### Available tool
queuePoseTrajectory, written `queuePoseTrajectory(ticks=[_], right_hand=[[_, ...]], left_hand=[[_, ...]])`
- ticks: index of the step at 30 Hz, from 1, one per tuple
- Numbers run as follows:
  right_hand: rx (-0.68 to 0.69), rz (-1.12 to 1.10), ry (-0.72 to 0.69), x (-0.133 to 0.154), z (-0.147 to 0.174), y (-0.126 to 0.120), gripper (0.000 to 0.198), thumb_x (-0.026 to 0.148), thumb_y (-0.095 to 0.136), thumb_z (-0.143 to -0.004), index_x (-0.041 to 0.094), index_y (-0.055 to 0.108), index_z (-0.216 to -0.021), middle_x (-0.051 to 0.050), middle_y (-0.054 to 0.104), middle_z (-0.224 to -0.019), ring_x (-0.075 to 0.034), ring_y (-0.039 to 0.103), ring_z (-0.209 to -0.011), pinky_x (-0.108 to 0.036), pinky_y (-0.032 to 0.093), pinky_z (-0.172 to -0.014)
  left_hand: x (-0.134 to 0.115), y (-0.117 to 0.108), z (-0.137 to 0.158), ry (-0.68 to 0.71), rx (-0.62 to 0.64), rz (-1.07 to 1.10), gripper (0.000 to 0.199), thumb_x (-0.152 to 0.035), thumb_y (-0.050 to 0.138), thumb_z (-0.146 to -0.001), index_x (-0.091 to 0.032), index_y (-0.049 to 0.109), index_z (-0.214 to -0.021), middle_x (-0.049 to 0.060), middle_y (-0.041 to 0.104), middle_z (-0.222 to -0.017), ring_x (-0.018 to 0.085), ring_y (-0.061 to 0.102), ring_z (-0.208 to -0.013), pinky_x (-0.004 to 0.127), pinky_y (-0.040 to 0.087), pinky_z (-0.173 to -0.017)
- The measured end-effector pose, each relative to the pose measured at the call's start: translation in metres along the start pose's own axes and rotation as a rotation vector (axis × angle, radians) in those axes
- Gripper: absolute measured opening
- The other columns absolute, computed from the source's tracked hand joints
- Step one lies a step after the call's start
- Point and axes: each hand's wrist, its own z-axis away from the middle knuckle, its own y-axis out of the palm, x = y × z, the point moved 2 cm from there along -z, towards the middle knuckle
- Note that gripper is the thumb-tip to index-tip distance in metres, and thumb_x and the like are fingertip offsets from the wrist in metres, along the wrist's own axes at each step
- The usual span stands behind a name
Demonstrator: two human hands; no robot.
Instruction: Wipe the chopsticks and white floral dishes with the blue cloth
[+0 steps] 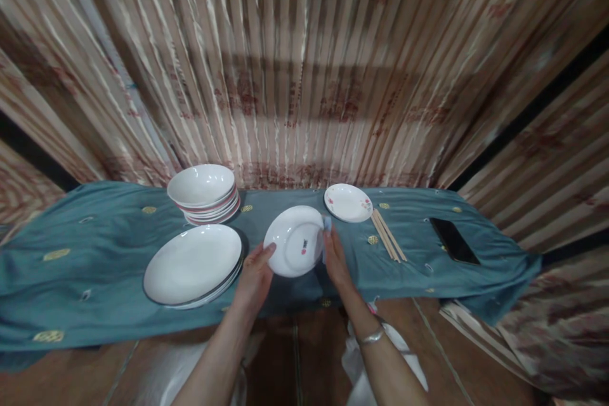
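A small white plate [291, 247] is tilted up over the front of the table, its underside with a foot ring and a red mark facing me. My left hand [257, 273] grips its left rim, thumb on the near face. At the right rim, my right hand [335, 257] presses a pale blue cloth [327, 235] against the plate; most of the cloth is hidden behind the fingers. A silver bangle [372, 336] circles my right wrist. Left of the held plate lie stacked large oval plates [193, 263], and behind those stands a pile of white bowls [202, 185].
A teal cloth [104, 254] covers the table. On the right are a flower-patterned plate [348, 203], several wooden chopsticks [387, 235] and a black phone [454, 241]. A pleated curtain [304, 76] hangs behind. Below the front edge, a white object [361, 368] shows near my right forearm.
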Motion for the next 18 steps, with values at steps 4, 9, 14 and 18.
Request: queuePoseTrajectory(ticks=[4,9,14,18], right_hand=[[-0.053,0.092,-0.045,-0.003,-0.001,-0.014,0.059,0.054,0.034,-0.093,0.018,0.043,-0.140,-0.010,0.041,-0.147,-0.024,0.033,-0.138,-0.047,0.024,-0.116],[-0.052,0.229,-0.107,-0.006,0.000,-0.024,0.054,0.049,0.032,-0.095,0.021,0.042,-0.140,-0.011,0.046,-0.143,-0.024,0.037,-0.136,-0.050,0.027,-0.114],[-0.030,0.347,-0.193,-0.007,0.004,-0.027,0.054,0.044,0.031,-0.097,0.020,0.033,-0.145,-0.011,0.041,-0.146,-0.023,0.036,-0.137,-0.049,0.031,-0.112],[-0.036,0.450,-0.272,0.001,0.003,-0.029,0.054,0.042,0.029,-0.098,0.020,0.026,-0.147,-0.011,0.036,-0.149,-0.022,0.031,-0.139,-0.047,0.032,-0.112]], left_hand=[[0.014,0.006,0.001,-0.116,0.043,0.057,0.037,-0.032,0.075,-0.069,-0.009,0.069,-0.098,0.014,0.073,-0.101,0.030,0.062,-0.109,0.041,0.046,-0.095],[0.032,0.008,-0.003,-0.235,-0.005,0.099,0.041,-0.033,0.060,-0.084,-0.011,0.060,-0.119,0.015,0.069,-0.114,0.029,0.055,-0.120,0.041,0.045,-0.099],[0.040,0.009,-0.006,-0.250,0.030,0.092,0.050,-0.034,0.064,-0.081,-0.008,0.057,-0.123,0.016,0.068,-0.115,0.030,0.053,-0.122,0.043,0.044,-0.101],[0.040,0.018,-0.002,-0.213,0.078,0.109,0.050,-0.030,0.071,-0.075,-0.009,0.062,-0.119,0.016,0.070,-0.112,0.032,0.055,-0.120,0.043,0.047,-0.099]])
